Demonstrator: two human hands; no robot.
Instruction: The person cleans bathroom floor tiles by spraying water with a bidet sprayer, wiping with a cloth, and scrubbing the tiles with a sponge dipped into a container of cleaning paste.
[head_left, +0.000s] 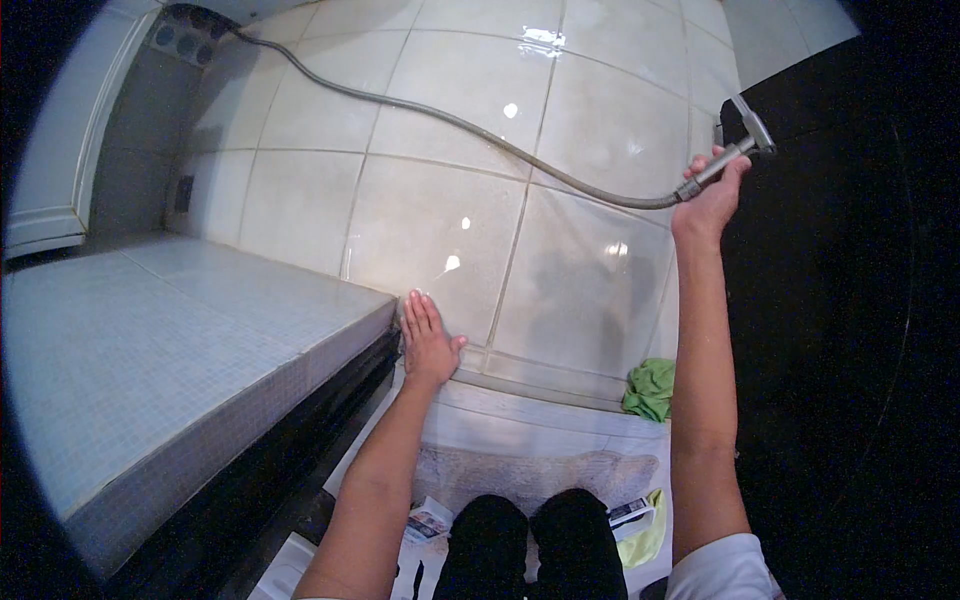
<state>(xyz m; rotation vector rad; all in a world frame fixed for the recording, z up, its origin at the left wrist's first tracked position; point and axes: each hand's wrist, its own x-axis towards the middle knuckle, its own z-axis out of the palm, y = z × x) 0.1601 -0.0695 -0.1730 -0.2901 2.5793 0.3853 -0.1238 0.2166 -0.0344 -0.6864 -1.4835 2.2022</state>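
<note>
My right hand is wrapped round the handle of a silver hand shower, held out at the far right with its head pointing up and right. From the handle's lower end, a grey metal shower hose runs left across the tiles to the upper left corner. My left hand lies flat with fingers stretched on the wet beige tiles, beside the corner of a raised ledge. It holds nothing.
A raised mosaic ledge stands at the left, with a white door frame beyond it. A green cloth lies by the tiles' near edge. Near my knees are a small box and a yellow cloth. A dark surface fills the right.
</note>
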